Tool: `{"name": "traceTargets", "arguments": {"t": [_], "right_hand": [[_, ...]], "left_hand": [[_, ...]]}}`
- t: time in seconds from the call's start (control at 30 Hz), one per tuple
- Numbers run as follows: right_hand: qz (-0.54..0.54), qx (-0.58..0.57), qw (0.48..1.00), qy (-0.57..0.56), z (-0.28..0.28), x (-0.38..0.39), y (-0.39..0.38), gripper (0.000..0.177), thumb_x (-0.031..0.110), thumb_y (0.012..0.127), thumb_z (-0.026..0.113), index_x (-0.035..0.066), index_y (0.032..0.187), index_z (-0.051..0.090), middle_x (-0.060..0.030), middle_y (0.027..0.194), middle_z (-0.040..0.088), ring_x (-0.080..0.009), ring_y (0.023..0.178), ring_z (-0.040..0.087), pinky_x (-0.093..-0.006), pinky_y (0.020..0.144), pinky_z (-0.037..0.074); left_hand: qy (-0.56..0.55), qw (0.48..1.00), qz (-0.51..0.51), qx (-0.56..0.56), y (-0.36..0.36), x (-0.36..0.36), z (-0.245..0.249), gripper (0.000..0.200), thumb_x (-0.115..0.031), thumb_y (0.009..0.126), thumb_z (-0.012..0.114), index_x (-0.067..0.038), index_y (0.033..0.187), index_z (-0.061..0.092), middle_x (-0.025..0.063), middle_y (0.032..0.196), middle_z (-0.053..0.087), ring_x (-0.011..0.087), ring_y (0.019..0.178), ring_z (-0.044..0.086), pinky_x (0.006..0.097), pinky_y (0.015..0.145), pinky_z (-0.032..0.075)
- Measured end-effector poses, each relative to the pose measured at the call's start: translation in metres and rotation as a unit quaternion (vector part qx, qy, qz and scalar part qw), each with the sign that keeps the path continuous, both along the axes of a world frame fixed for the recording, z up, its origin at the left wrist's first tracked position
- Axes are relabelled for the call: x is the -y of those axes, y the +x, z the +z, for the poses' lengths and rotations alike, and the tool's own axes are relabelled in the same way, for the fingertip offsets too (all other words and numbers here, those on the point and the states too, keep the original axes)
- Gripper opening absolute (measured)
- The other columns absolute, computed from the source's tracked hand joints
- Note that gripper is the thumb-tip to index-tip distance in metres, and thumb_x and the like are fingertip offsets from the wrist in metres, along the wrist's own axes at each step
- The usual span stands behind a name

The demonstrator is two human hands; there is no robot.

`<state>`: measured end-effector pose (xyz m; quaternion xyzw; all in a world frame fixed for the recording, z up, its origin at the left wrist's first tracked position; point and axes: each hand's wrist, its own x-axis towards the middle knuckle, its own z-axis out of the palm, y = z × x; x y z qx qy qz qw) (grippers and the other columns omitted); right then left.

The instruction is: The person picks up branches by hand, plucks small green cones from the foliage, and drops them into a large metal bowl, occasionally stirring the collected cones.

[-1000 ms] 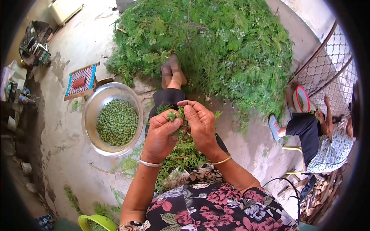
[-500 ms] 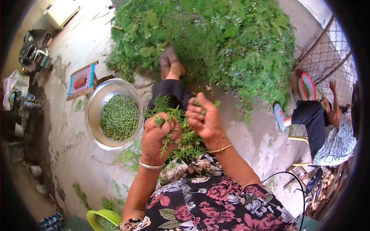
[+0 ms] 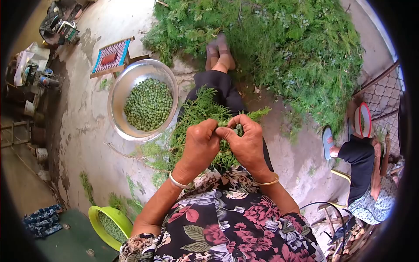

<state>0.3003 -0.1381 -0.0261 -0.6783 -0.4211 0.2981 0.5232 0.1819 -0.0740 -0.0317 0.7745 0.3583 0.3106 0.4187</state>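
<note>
Over my lap, my left hand (image 3: 200,146) is closed around a leafy evergreen sprig (image 3: 200,109). My right hand (image 3: 246,146) meets it at the fingertips, thumb and forefinger pinched together. Small green seed cones (image 3: 238,129) show in the curl of the right fingers. Feathery green foliage spreads under and around both hands. To the left stands a wide steel basin (image 3: 117,94), and a heap of round green cones (image 3: 148,105) lies in it.
A large pile of cut evergreen branches (image 3: 297,56) lies ahead by my feet. A woven-top stool (image 3: 112,56) stands past the basin. Lower left is a yellow-green bowl (image 3: 124,222) with green bits. Another person (image 3: 360,166) sits at right near a red-rimmed container (image 3: 370,120).
My hands were apart, the right one raised with green cones in it; now their fingertips meet at the sprig. The view has shifted, so the surroundings sit differently in the frame.
</note>
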Motion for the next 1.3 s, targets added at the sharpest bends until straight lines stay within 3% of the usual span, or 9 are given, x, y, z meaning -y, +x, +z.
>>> {"name": "traceTargets", "arguments": {"t": [0.37,0.5,0.57,0.67,0.7,0.77,0.9,1.13,1.3], "right_hand": [[0.046,-0.064,0.997,-0.018,-0.010,0.009,0.011,0.022,0.015,0.077,0.074,-0.002,0.077,0.061,-0.0049,0.067,0.061,-0.0085,0.062,0.054,-0.0257,0.056,0.044],[0.066,-0.156,0.985,-0.035,0.000,0.011,0.013,0.017,0.012,0.081,0.070,-0.002,0.077,0.061,-0.0014,0.064,0.059,-0.0056,0.062,0.053,-0.0215,0.051,0.041],[0.079,-0.341,0.934,-0.076,-0.006,0.014,0.021,0.012,0.010,0.083,0.066,0.000,0.081,0.060,0.0002,0.064,0.056,-0.0043,0.059,0.049,-0.0183,0.047,0.037],[0.088,-0.666,0.739,0.058,-0.024,0.012,0.030,0.007,0.009,0.086,0.057,0.003,0.085,0.055,-0.0054,0.073,0.053,-0.0076,0.057,0.047,-0.0163,0.043,0.036],[0.092,-0.667,0.737,0.057,-0.023,0.012,0.033,0.007,0.009,0.086,0.057,0.003,0.085,0.055,-0.0054,0.073,0.053,-0.0076,0.057,0.047,-0.0163,0.043,0.036],[0.037,-0.662,0.746,0.061,-0.017,0.014,0.034,0.007,0.008,0.085,0.056,0.002,0.085,0.053,-0.0102,0.079,0.058,-0.0095,0.060,0.052,-0.0159,0.044,0.040],[0.072,-0.506,0.857,0.059,-0.007,0.017,0.022,0.013,0.003,0.082,0.056,-0.002,0.094,0.056,-0.0134,0.083,0.063,-0.0117,0.067,0.060,-0.0166,0.044,0.043],[0.038,-0.064,0.996,0.057,-0.014,0.016,-0.009,0.014,-0.001,0.075,0.069,0.001,0.087,0.062,-0.0057,0.077,0.064,-0.0124,0.066,0.059,-0.0248,0.061,0.047],[0.031,0.034,0.999,0.009,-0.021,0.020,-0.004,0.012,-0.001,0.073,0.068,0.000,0.083,0.060,-0.0119,0.075,0.063,-0.0215,0.067,0.062,-0.0304,0.061,0.048]], "left_hand": [[-0.021,0.995,-0.074,-0.068,-0.013,0.005,-0.004,0.016,-0.003,0.077,0.068,0.004,0.070,0.056,0.0151,0.056,0.054,0.0138,0.048,0.053,0.0319,0.046,0.042],[-0.160,0.983,-0.093,-0.022,-0.018,0.006,-0.011,0.013,-0.005,0.081,0.067,0.003,0.073,0.061,0.0052,0.055,0.059,0.0090,0.048,0.050,0.0266,0.045,0.041],[-0.287,0.952,-0.102,0.009,-0.020,0.006,0.002,0.009,-0.005,0.085,0.064,0.001,0.078,0.064,0.0028,0.060,0.060,0.0082,0.050,0.051,0.0230,0.046,0.042],[-0.526,0.793,-0.041,0.303,-0.017,0.011,-0.004,0.010,-0.011,0.093,0.055,-0.001,0.091,0.058,0.0060,0.073,0.058,0.0067,0.054,0.052,0.0204,0.045,0.042],[-0.524,0.795,-0.038,0.304,-0.018,0.008,-0.008,0.010,-0.011,0.093,0.055,-0.001,0.091,0.058,0.0060,0.073,0.058,0.0067,0.054,0.052,0.0204,0.045,0.042],[-0.611,0.648,-0.067,0.449,-0.020,-0.002,-0.016,0.012,-0.014,0.091,0.059,-0.002,0.092,0.056,0.0059,0.074,0.057,0.0038,0.051,0.044,0.0199,0.046,0.039],[-0.626,0.607,-0.031,0.489,-0.021,-0.004,-0.024,0.012,-0.016,0.093,0.058,-0.004,0.094,0.054,0.0046,0.075,0.054,0.0045,0.050,0.042,0.0199,0.046,0.039],[-0.570,0.725,0.030,0.387,-0.013,0.006,-0.018,0.010,-0.014,0.091,0.059,-0.005,0.094,0.054,0.0023,0.074,0.057,0.0042,0.053,0.046,0.0209,0.045,0.039],[-0.224,0.971,-0.008,0.082,-0.018,0.015,-0.022,0.010,-0.007,0.088,0.061,0.001,0.093,0.060,0.0023,0.074,0.061,0.0050,0.059,0.055,0.0212,0.048,0.042]]}}
